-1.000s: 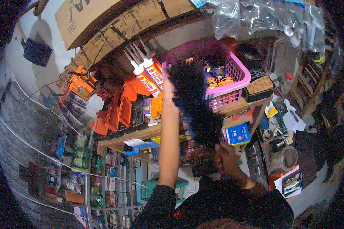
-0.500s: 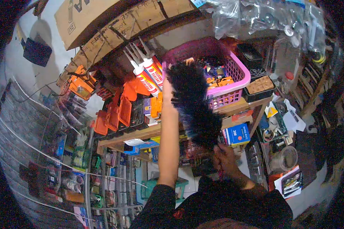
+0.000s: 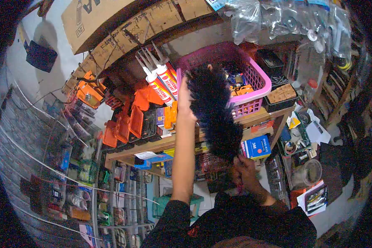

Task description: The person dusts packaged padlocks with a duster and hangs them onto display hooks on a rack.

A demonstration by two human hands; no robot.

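Note:
A dark, fluffy duster [image 3: 215, 107] slants across the middle of the view, in front of a pink basket [image 3: 256, 89] of small packets. My right hand [image 3: 244, 169] is closed around the duster's lower end. My left hand [image 3: 186, 99] is raised against the duster's upper left side, beside the basket's left edge; its fingers are mostly hidden by the bristles, so I cannot tell whether they are closed. White and red sealant tubes [image 3: 163, 84] lean just left of the left hand.
Orange bins [image 3: 130, 122] stand on the wooden shelf [image 3: 153, 144] at the left. A blue 3M box [image 3: 257, 146] is on the lower shelf. Plastic bags [image 3: 277, 20] hang at the upper right. A glass case [image 3: 66, 186] fills the lower left, near a green stool [image 3: 163, 204].
The duster's top and my left hand have shifted slightly to the right, and the bristles near the left hand have moved. My right hand keeps its hold on the lower end.

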